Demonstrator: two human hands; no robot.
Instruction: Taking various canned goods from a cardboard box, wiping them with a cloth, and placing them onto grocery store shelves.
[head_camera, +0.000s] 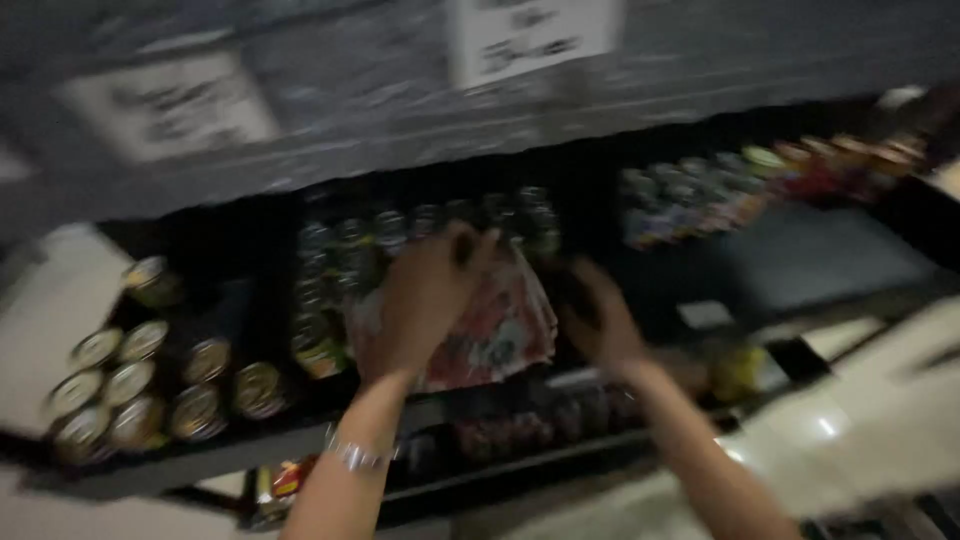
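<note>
A: What are the hands on, in the middle of the frame?

B: A soft, crinkly plastic packet printed in red and white (490, 335), lying on the dark shelf (800, 265) just in front of the rows of small jars with metal lids (430, 235). The left hand (425, 300) is laid over its upper left part, fingers bent down over the top edge, so it looks clamped on the packet. The picture is blurred, so I can't say how firm that hold is.

A: And the right hand?

B: The right hand (598, 320) sits just beside the packet's right edge, curled, in shadow. Whether it grips the packet or only rests by it, I cannot tell.

A: How would the packet handle?

B: My judgement: light and floppy. It will sag and fold if lifted by one corner, and the film may be slippery. Holding it at both side edges, or pinching the top seam, seems the surest way. The contents could probably crush if squeezed hard.

A: The arms?

B: Both forearms rise from the bottom of the frame and reach up and forward. The left wrist wears a silver bracelet (355, 455) and bends so the palm faces down. The right forearm angles in from the lower right.

A: What else is near?

B: Round tins with gold-coloured tops (130, 390) at lower left, and colourful-lidded small pots (740, 185) at upper right, well apart from the hands.
</note>
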